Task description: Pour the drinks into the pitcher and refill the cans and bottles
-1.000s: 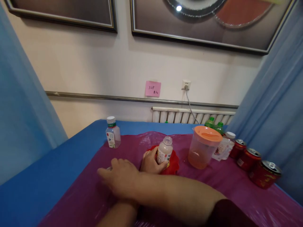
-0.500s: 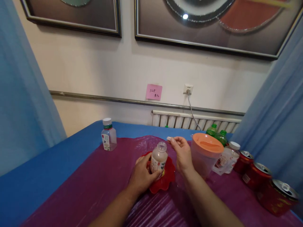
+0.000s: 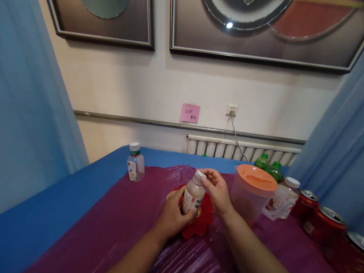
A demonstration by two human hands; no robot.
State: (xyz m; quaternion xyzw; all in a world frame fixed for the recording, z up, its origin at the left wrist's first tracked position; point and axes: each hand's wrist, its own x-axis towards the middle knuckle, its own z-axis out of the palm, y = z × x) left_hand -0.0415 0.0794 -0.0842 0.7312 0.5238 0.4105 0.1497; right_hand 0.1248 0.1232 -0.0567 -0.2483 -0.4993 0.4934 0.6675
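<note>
My left hand (image 3: 174,214) is wrapped round the body of a small clear bottle (image 3: 192,198) with a printed label. The bottle leans slightly over a red flower-shaped dish (image 3: 205,216). At its mouth, my right hand (image 3: 216,188) pinches a white cap (image 3: 200,175), which sits on the neck. How far the cap is screwed on cannot be seen. The dish lies on a purple plastic sheet (image 3: 113,212).
Right of my hands stands a clear pitcher (image 3: 241,199) with an orange lid (image 3: 257,180). Beyond it are green bottles (image 3: 274,170), a white-capped bottle (image 3: 290,193) and red cans (image 3: 322,224). Another clear bottle (image 3: 136,165) stands at the back left of the blue table (image 3: 71,189).
My right hand has brought the white cap from beside the bottle onto its open mouth. My left hand still holds the bottle. The view has shifted slightly.
</note>
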